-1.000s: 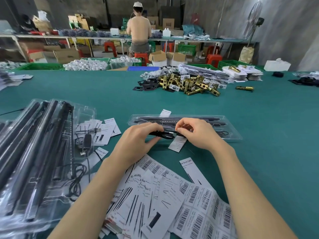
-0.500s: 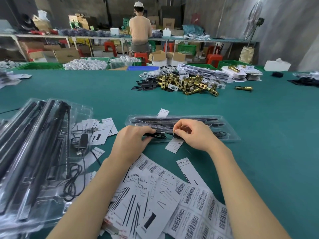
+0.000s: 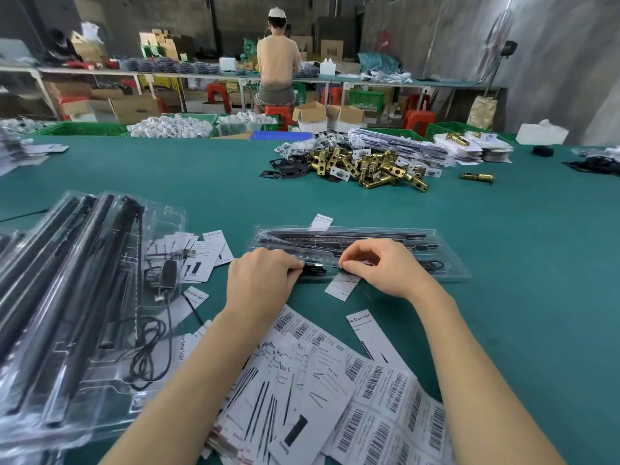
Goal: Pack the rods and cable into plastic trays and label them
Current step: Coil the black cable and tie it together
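Head view, looking down over the green table (image 3: 503,263). Both hands work at the near edge of one clear plastic tray (image 3: 449,263) lying crosswise just ahead of me. Black rods (image 3: 352,234) already sit lengthwise in its far channels. My left hand (image 3: 261,280) grips a bundled black cable (image 3: 313,268) between thumb and curled fingers; my right hand (image 3: 379,266) pinches near the cable's other end, fingers curled. Hands close together, not touching, cable spanning between them at the tray's front rim.

A white label card (image 3: 342,285) pokes out from under the tray's near edge; another card (image 3: 320,222) shows at the far edge. I cannot tell whether either is fixed in place.

Progress, as I judge it: rods loaded in this tray, cable mid-placement, labelling open. To my left sits a stack of filled trays (image 3: 67,297) holding rods and a coiled cable, so several units look done. Barcode sticker sheets (image 3: 385,397) and loose cards lie near me, unused.
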